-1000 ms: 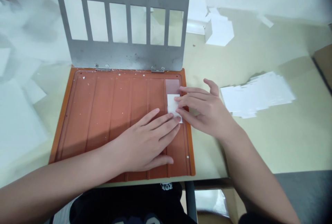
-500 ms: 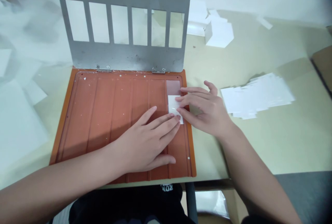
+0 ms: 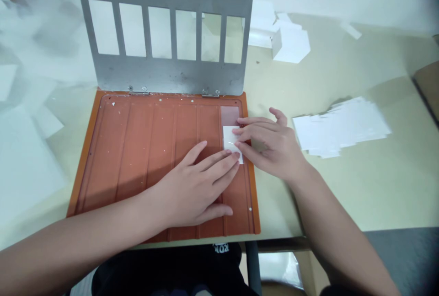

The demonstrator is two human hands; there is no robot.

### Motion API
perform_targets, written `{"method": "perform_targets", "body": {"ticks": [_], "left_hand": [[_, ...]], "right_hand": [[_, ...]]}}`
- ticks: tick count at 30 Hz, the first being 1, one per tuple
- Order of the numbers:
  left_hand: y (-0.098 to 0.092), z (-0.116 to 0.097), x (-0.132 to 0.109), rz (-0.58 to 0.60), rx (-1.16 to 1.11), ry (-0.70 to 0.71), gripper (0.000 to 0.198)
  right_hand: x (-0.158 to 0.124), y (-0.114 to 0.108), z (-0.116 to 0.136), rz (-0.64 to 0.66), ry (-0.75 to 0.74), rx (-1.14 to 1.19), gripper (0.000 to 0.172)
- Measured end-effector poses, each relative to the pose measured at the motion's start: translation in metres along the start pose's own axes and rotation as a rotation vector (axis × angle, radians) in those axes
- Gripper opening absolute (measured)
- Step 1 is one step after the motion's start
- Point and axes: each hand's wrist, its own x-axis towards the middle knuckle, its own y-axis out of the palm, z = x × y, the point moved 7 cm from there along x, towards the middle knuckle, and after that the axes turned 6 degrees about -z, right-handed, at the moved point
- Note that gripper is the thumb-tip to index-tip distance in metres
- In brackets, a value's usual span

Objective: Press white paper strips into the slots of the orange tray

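Note:
A small white card [image 3: 230, 138] lies on the far-right strip of an orange-brown grooved board [image 3: 157, 149]. It partly covers a pale translucent rectangle [image 3: 229, 115] that shows above it. My left hand [image 3: 202, 186] lies open and flat over the board, its fingertips on the card's lower end and its thumb apart. From the right, my right hand [image 3: 270, 145] reaches over the board's edge. Its thumb and index fingertips touch the card's right part with a gap between them, and the little finger is raised.
A grey metal plate [image 3: 168, 74] with a row of rectangular openings stands raised, hinged to the board's back edge. Overlapping white cards [image 3: 343, 124] are spread on the table at right. A white block-like stack [image 3: 291, 44] stands behind. White sheets [image 3: 27, 158] cover the left side.
Both hands and the card keep practically the same place on the board. The whole view has shifted very slightly.

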Motion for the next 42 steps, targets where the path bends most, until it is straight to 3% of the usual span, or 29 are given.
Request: {"method": "perform_targets", "body": {"ticks": [12,21,24,29,35,42], "left_hand": [[-0.001,0.003,0.001,0.005,-0.056,-0.023,0.067],[-0.001,0.005,0.001,0.009,-0.085,-0.033,0.064],[-0.002,0.004,0.002,0.025,-0.075,-0.041,0.064],[-0.002,0.003,0.002,0.043,-0.050,-0.056,0.064],[-0.003,0.004,0.001,0.026,-0.058,-0.057,0.063],[-0.005,0.004,0.003,0.033,-0.068,-0.060,0.062]], "right_hand": [[0.001,0.000,0.001,-0.012,0.023,-0.033,0.008],[-0.001,0.009,-0.010,0.130,0.101,-0.154,0.043],[-0.002,0.011,-0.010,0.163,0.077,-0.167,0.046],[0.000,0.008,-0.004,0.067,0.031,-0.102,0.038],[0.009,0.000,0.001,-0.167,-0.022,-0.012,0.029],[0.010,-0.005,-0.005,-0.282,0.076,0.040,0.028]]}}
